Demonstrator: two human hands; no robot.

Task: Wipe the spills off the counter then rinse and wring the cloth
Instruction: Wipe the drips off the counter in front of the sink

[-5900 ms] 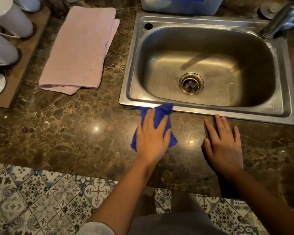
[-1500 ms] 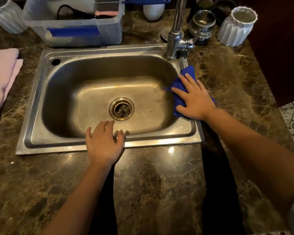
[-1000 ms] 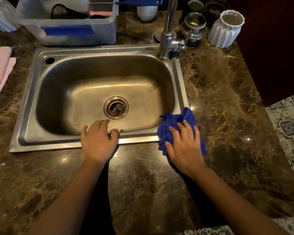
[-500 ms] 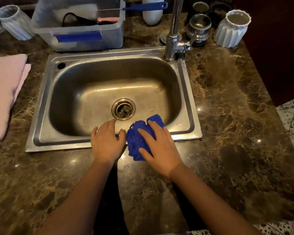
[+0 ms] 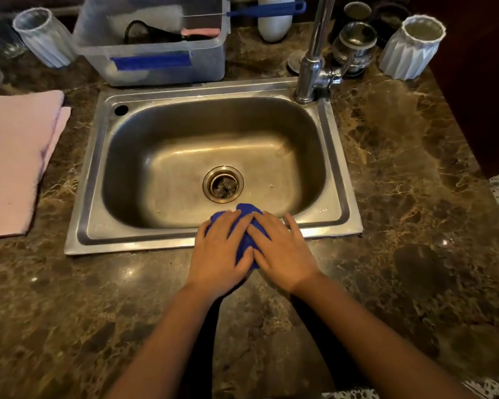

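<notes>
A bunched blue cloth lies across the front rim of the steel sink, mostly covered by both hands. My left hand presses on its left part and my right hand on its right part, fingers spread and pointing toward the basin. The dark marble counter surrounds the sink. The chrome tap stands at the sink's back right corner; no water runs from it. The basin looks dry, with a drain in the middle.
A folded pink towel lies left of the sink. Behind it stand a clear plastic tub with utensils, a ribbed glass, a white bottle, a metal cup and a white ribbed vase. Tiled floor shows at the right.
My right hand slid the cloth from the sink's right rim down around the corner and left along the front rim. It has reached my left hand, which now rests on the cloth too.
</notes>
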